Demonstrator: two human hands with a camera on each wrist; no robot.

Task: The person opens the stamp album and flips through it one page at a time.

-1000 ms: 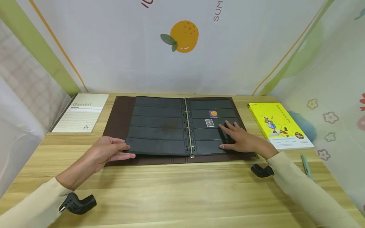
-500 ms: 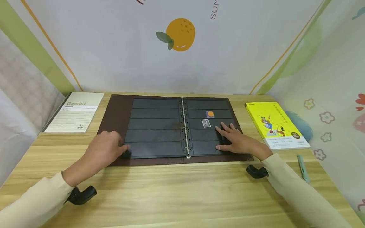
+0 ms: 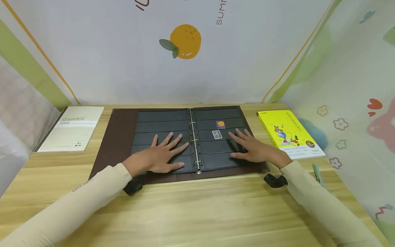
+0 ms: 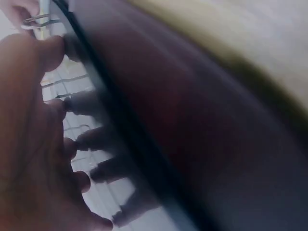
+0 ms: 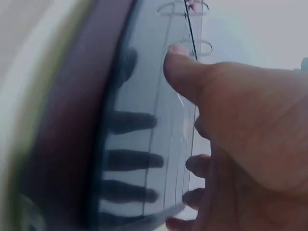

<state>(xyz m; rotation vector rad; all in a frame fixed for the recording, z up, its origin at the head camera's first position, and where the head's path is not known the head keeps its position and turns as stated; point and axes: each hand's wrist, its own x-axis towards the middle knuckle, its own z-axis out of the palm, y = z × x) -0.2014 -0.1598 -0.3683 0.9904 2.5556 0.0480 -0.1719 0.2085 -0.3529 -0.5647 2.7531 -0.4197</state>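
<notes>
A stamp album (image 3: 120,130) with dark brown covers lies spread on the table, its black pocket pages held by a metal ring spine (image 3: 194,144). Two stamps sit on the right page: a purple one with an orange disc (image 3: 220,124) and a grey one (image 3: 217,134). My left hand (image 3: 160,157) is spread palm down over the left page, fingers straight and apart. On the lower right page my right hand (image 3: 254,149) lies with fingers spread, just right of the grey stamp. In both wrist views the fingers are mirrored in the glossy pages. Neither hand grips anything.
A notepad (image 3: 71,130) marked Gambit lies at the back left. To the right are a yellow book (image 3: 285,132), a fluffy blue thing (image 3: 313,132) behind it and a green pen (image 3: 318,174). A printed curtain (image 3: 123,58) hangs behind the table.
My left hand let go of the turned page's outer lower corner and moved right, spreading flat over that page, which now lies down. My right hand stays on the right page.
</notes>
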